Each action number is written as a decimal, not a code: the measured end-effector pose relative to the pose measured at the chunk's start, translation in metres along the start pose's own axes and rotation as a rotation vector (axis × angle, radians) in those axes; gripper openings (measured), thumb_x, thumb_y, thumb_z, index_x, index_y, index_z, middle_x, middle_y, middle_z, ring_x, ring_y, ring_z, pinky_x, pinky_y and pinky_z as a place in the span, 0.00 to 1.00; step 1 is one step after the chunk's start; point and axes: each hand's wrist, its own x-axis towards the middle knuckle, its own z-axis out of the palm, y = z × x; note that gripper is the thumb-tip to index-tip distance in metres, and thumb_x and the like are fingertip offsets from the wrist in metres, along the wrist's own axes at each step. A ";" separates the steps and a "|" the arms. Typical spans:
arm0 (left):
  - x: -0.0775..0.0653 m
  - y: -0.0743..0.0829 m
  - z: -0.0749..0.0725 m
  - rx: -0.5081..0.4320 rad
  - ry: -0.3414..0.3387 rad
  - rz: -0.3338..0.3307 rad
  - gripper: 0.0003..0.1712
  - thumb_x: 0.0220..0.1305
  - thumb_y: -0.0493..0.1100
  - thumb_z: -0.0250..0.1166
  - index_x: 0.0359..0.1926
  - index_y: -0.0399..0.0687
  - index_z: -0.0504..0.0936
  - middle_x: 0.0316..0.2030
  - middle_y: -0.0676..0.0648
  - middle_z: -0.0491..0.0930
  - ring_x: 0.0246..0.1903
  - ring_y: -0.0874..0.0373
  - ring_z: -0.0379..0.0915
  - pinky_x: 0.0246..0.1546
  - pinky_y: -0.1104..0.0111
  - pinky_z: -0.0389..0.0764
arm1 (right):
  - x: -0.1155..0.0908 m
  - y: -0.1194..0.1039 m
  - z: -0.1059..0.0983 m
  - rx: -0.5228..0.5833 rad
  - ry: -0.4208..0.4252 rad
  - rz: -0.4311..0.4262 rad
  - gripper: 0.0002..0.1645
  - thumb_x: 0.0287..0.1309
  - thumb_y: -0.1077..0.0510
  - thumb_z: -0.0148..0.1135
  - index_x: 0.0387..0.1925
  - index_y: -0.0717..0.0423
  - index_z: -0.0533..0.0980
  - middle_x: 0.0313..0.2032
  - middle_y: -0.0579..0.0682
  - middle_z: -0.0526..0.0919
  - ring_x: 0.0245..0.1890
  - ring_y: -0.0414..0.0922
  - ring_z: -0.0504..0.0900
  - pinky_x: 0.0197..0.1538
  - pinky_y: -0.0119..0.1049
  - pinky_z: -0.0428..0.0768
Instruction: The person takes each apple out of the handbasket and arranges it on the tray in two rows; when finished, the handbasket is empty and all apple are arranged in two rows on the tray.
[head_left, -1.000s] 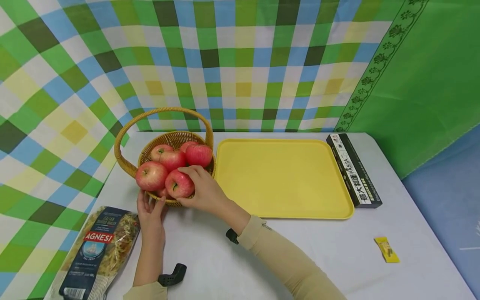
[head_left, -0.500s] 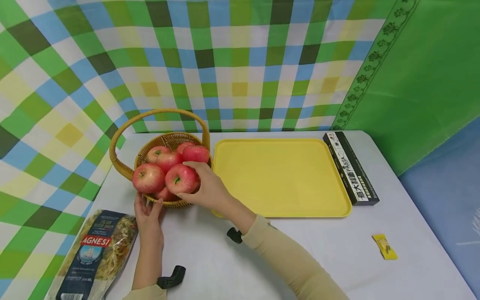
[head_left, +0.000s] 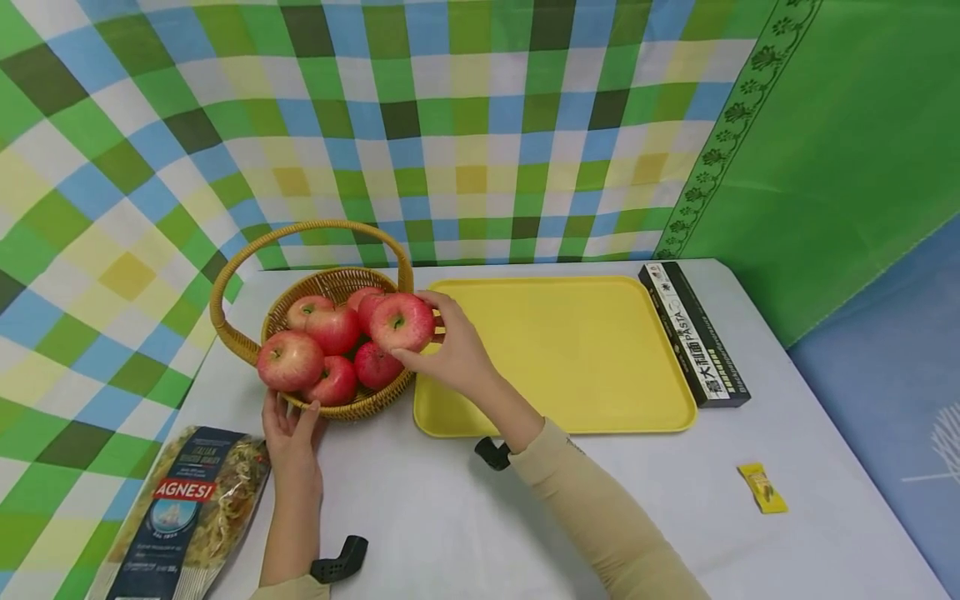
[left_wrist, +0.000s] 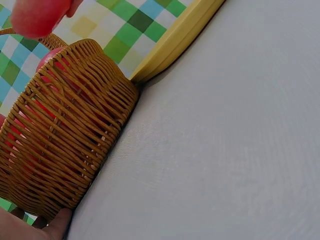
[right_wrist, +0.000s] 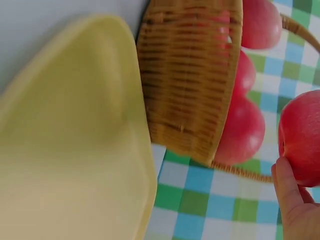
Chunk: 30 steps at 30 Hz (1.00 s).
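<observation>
In the head view my right hand [head_left: 463,357] pinches a red apple [head_left: 402,323] between thumb and fingers, lifted over the right rim of a wicker basket [head_left: 366,407]. The right wrist view shows this apple [right_wrist: 303,137] apart from the basket, fingertips on its skin. Several apples [head_left: 291,361] are heaped in the basket under its tall arched handle [head_left: 330,225]. My left hand [head_left: 291,446] touches the basket's near wall from outside, low down. Only part of that hand [left_wrist: 30,229] shows in the left wrist view, its thumb by the basket's base.
A yellow tray [head_left: 555,358] lies right of the basket, close beside it. Along its right edge is a black pasta box [head_left: 693,333]. A bag of Agnesi pasta [head_left: 180,512] lies front left, and a small yellow packet [head_left: 762,488] front right.
My right hand has lifted the apple up and to the right from the heap, uncovering apples beneath. My left hand has stayed against the basket. The head view has shifted slightly.
</observation>
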 end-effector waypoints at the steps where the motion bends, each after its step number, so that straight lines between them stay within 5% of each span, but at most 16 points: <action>1: 0.000 0.000 0.000 -0.001 0.000 -0.002 0.46 0.66 0.42 0.64 0.75 0.70 0.46 0.75 0.57 0.43 0.72 0.57 0.43 0.66 0.61 0.62 | 0.001 0.002 -0.003 0.013 0.016 0.000 0.46 0.46 0.49 0.76 0.64 0.48 0.64 0.56 0.44 0.70 0.50 0.45 0.73 0.48 0.37 0.81; 7: -0.001 0.000 -0.001 0.003 0.001 -0.010 0.46 0.66 0.43 0.63 0.75 0.71 0.46 0.75 0.57 0.41 0.73 0.57 0.41 0.66 0.61 0.60 | 0.010 0.017 -0.019 0.083 0.110 0.057 0.43 0.47 0.52 0.76 0.63 0.46 0.64 0.55 0.47 0.71 0.47 0.48 0.75 0.45 0.42 0.82; 14: -0.001 0.002 0.000 -0.007 -0.009 -0.006 0.45 0.66 0.42 0.63 0.75 0.71 0.47 0.75 0.57 0.42 0.73 0.56 0.42 0.66 0.60 0.61 | 0.023 0.045 -0.030 0.076 0.172 0.231 0.41 0.50 0.50 0.73 0.64 0.44 0.63 0.55 0.52 0.71 0.48 0.50 0.73 0.42 0.37 0.81; 30: -0.001 0.000 0.000 -0.015 -0.010 -0.002 0.45 0.66 0.42 0.63 0.75 0.71 0.47 0.75 0.57 0.43 0.72 0.57 0.43 0.66 0.60 0.61 | 0.045 0.103 -0.018 0.046 0.259 0.434 0.39 0.51 0.49 0.71 0.62 0.53 0.63 0.50 0.58 0.74 0.46 0.51 0.74 0.49 0.42 0.79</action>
